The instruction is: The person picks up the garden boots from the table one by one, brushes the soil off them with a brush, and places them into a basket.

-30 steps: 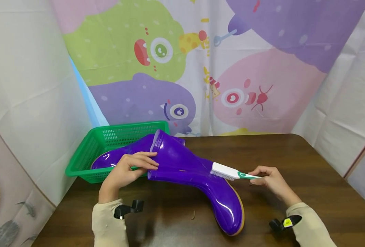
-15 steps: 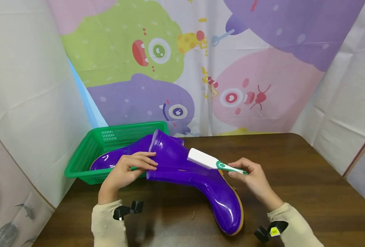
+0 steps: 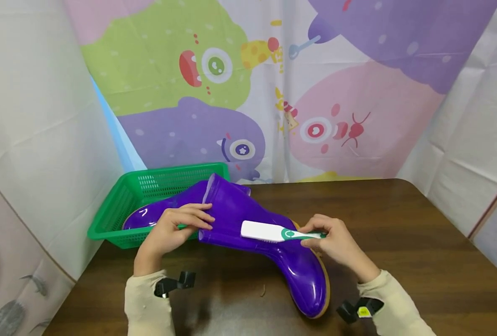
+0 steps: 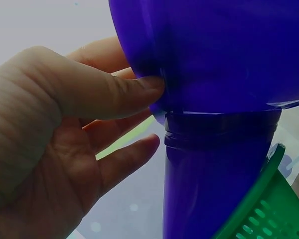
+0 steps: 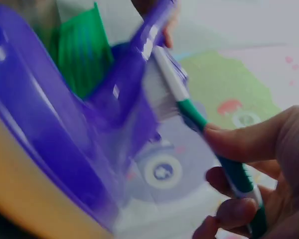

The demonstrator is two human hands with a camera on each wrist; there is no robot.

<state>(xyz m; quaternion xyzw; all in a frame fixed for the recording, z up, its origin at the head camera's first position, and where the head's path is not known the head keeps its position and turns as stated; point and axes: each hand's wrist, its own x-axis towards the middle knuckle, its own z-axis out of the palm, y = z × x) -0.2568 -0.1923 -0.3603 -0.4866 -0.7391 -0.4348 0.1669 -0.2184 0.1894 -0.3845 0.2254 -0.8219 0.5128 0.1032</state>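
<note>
A glossy purple rubber boot [image 3: 269,242] lies on its side on the dark wooden table [image 3: 420,242], toe toward me. My left hand [image 3: 174,228] grips the open top of its shaft, thumb pressed on the rim [image 4: 139,89]. My right hand [image 3: 336,242] pinches the green handle of a white-headed brush [image 3: 265,231], whose bristles rest on the boot's shaft [image 5: 162,97]. A second purple boot [image 3: 160,212] lies in the green basket [image 3: 118,205] behind my left hand.
The green mesh basket sits at the table's back left corner. A cartoon-monster curtain [image 3: 273,93] hangs right behind the table. White cloth walls close in left and right. Bare tabletop extends to the right of the boot.
My right hand has carried the brush leftward along the boot, from near the ankle up the shaft and then down its side. The left hand has kept its hold on the boot top.
</note>
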